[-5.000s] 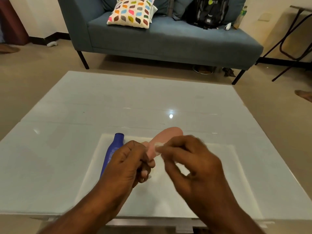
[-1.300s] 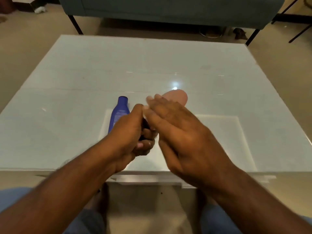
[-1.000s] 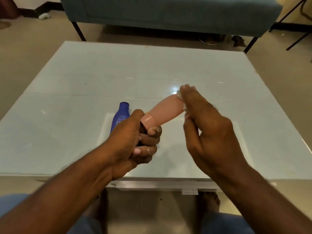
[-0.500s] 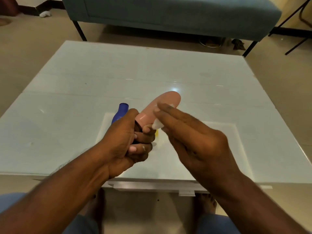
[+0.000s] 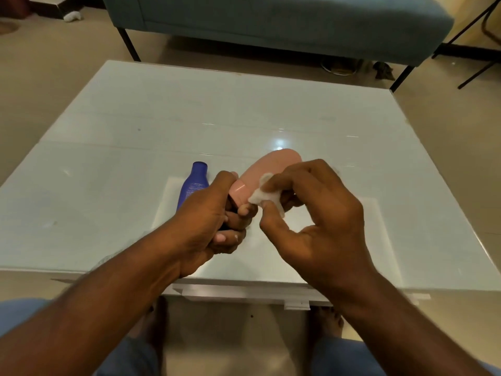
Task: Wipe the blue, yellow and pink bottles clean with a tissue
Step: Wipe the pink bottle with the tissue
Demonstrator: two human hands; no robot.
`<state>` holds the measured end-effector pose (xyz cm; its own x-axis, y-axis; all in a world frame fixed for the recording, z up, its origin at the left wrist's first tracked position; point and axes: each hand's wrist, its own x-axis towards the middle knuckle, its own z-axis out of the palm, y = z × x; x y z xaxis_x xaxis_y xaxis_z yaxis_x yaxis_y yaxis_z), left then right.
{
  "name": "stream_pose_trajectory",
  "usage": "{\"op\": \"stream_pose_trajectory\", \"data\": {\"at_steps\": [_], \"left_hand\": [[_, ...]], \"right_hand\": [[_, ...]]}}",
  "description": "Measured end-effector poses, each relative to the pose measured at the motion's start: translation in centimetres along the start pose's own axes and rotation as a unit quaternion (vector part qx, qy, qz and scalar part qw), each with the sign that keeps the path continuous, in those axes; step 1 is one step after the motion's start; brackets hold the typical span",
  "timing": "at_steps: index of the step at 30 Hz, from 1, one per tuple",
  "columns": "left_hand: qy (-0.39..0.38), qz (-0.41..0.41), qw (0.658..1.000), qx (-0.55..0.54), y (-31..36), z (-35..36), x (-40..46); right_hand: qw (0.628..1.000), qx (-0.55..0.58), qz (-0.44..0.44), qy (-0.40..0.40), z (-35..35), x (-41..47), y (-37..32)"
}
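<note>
My left hand [image 5: 211, 221] grips the near, dark-capped end of the pink bottle [image 5: 271, 166], which points up and away to the right above the table. My right hand [image 5: 317, 213] pinches a crumpled white tissue [image 5: 264, 195] against the bottle's lower side. The blue bottle [image 5: 193, 185] lies on the white tray [image 5: 374, 240] to the left, partly behind my left hand. The yellow bottle is hidden.
The glass table [image 5: 135, 147] stretches wide on all sides of the tray. A blue-grey sofa [image 5: 271, 20] stands beyond the table's far edge. My knees and bare feet show below the near edge.
My right hand has slid the tissue down the pink bottle from its far tip toward my left hand. The left hand keeps its grip.
</note>
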<state>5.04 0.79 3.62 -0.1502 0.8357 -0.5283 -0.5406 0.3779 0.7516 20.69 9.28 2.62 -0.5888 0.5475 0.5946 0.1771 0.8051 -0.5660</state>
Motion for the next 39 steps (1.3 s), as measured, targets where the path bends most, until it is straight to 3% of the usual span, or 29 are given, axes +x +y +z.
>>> {"op": "stream_pose_trajectory", "data": {"at_steps": [2, 8, 11, 16, 23, 30, 36, 39], "left_hand": [[-0.005, -0.006, 1.000, -0.004, 0.1, 0.0, 0.0], [-0.018, -0.022, 0.999, 0.022, -0.3, 0.3, 0.0], [-0.010, -0.027, 0.999, 0.013, -0.5, 0.4, 0.1], [0.049, 0.019, 0.998, 0.040, -0.3, 0.4, 0.2], [0.003, -0.014, 0.999, 0.041, -0.5, 0.8, 0.0], [0.057, 0.035, 0.996, 0.060, -0.4, 0.4, 0.2], [0.010, -0.005, 0.998, 0.058, -0.5, 0.9, 0.1], [0.013, -0.013, 0.999, 0.045, -0.7, 0.9, 0.1]], "right_hand": [[1.000, 0.009, 0.026, 0.014, -0.1, 0.3, 0.2], [0.968, 0.087, 0.209, 0.111, -1.1, 1.2, 2.0], [0.974, 0.081, 0.187, 0.094, -0.5, 0.7, 1.1], [0.988, 0.092, 0.122, -0.002, 0.8, -0.3, -0.7], [0.964, 0.089, 0.225, 0.110, -1.1, 1.4, 2.0], [0.982, 0.096, 0.165, -0.005, 1.1, -0.2, -0.6], [0.955, 0.108, 0.250, 0.115, -0.6, 1.6, 1.8], [0.962, 0.104, 0.239, 0.084, 0.1, 0.6, 0.9]]}}
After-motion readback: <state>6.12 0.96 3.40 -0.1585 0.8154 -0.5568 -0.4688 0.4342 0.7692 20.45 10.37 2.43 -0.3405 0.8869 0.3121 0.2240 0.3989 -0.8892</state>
